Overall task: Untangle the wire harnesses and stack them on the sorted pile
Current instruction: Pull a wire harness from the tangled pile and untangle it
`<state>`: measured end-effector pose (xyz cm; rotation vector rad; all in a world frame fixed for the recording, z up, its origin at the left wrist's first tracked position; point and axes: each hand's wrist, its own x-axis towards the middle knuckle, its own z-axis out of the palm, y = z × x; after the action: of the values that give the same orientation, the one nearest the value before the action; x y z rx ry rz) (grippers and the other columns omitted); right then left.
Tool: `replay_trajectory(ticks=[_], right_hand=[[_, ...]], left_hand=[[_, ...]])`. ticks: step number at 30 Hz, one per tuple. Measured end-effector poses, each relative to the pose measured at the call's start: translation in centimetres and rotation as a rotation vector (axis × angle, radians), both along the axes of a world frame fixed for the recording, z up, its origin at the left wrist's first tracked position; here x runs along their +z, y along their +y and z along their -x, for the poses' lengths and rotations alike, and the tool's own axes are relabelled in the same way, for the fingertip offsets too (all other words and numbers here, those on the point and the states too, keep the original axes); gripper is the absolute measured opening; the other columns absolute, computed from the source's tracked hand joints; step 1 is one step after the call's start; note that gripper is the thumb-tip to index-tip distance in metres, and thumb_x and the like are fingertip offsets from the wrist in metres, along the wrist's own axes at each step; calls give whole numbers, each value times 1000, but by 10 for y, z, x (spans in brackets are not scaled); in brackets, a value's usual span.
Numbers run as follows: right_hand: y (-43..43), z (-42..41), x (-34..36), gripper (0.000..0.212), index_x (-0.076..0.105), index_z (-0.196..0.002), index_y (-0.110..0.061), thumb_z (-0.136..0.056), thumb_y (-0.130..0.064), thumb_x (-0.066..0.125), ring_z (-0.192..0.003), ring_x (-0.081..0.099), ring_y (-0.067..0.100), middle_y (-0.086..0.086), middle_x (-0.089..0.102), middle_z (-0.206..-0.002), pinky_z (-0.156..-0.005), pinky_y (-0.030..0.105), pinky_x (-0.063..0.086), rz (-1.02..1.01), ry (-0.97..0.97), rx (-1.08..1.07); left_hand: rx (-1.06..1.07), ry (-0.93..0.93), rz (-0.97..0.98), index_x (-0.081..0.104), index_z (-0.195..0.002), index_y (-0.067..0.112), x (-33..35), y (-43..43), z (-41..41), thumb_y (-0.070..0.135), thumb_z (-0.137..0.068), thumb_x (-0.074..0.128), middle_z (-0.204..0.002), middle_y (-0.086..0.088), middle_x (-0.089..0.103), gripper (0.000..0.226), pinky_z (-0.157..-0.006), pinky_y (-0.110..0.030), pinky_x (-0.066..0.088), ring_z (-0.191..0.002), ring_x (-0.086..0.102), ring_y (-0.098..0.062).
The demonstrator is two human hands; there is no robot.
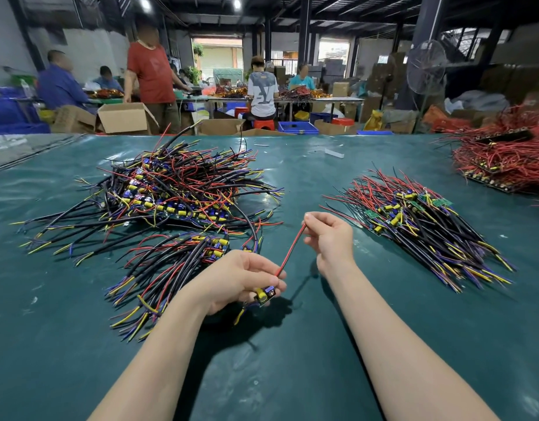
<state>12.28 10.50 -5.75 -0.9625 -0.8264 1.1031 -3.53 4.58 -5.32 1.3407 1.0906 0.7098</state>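
While left hand (pixel 240 278) is gripping the board (pixel 265 294) and right hand (pixel 332 238) pinching its red wire (pixel 292 246), I'm risking ripping it loose.

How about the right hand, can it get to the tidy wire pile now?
Probably yes. Bare table lies between the right hand and the sorted pile, but it pinches the red wire that the left hand also holds.

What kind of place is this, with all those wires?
Probably a small electronics factory or assembly workshop. Heaps of wire harnesses lie on a long green table, other workers sit in the background, and cardboard boxes stand on the floor.
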Motion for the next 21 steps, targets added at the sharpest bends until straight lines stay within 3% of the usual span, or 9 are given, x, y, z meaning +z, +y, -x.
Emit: replay_trajectory(ticks=[3, 5, 7, 10, 15, 18, 21], right_hand=[[0, -7, 4, 21, 55, -70, -9, -90, -1, 55, -39, 55, 0, -6, 60, -44, -38, 13, 43, 49, 190, 28], [-3, -7, 7, 18, 56, -74, -7, -91, -7, 54, -41, 59, 3, -3, 63, -47, -38, 13, 45, 148, 303, 154], [-7, -2, 5, 16, 59, -77, -5, -91, -12, 54, -42, 60, 5, 0, 64, -51, -38, 12, 44, 273, 315, 325], [-13, 11, 3, 16, 61, -77, -4, -90, -10, 55, -43, 58, 5, 0, 62, -53, -39, 12, 44, 336, 202, 504], [-18, 27, 4, 19, 65, -72, -16, -84, -2, 60, -51, 58, 4, -4, 64, -55, -43, 12, 37, 245, -158, 587], [-20, 37, 2, 12, 65, -75, -16, -81, -5, 65, -45, 53, 3, -6, 61, -53, -44, 15, 35, 240, -199, 554], [-20, 41, 1, 17, 64, -68, -12, -80, 0, 64, -38, 49, 4, -5, 58, -47, -49, 18, 33, 189, -179, 490]], left_hand=[[93, 40, -77, 67, -77, 13, 0, 1, -6, -3, -82, 61, -66, 1, 72, 18, -46, -13, 42, -55, 62, -6], [266, -19, -95, 68, -72, 12, -2, 5, -5, -5, -79, 64, -63, -1, 71, 18, -52, -20, 42, -59, 59, -15], [396, -116, -72, 67, -73, 11, -4, 8, -2, -4, -79, 64, -61, -1, 70, 16, -55, -20, 47, -57, 62, -14], [441, -199, -65, 66, -77, 10, -5, 9, -2, -1, -84, 59, -59, 0, 70, 14, -52, -17, 49, -51, 64, -6], [524, -199, -144, 68, -72, 12, -2, 10, -4, 2, -84, 62, -66, -9, 63, 17, -49, -18, 42, -61, 54, -18], [522, -155, -187, 71, -61, 18, -2, 8, -1, 2, -83, 63, -56, -2, 64, 28, -47, -17, 38, -52, 51, -12], [466, -158, -158, 70, -67, 16, -2, 8, -2, -1, -85, 59, -57, 1, 68, 27, -52, -20, 45, -56, 59, -14]])
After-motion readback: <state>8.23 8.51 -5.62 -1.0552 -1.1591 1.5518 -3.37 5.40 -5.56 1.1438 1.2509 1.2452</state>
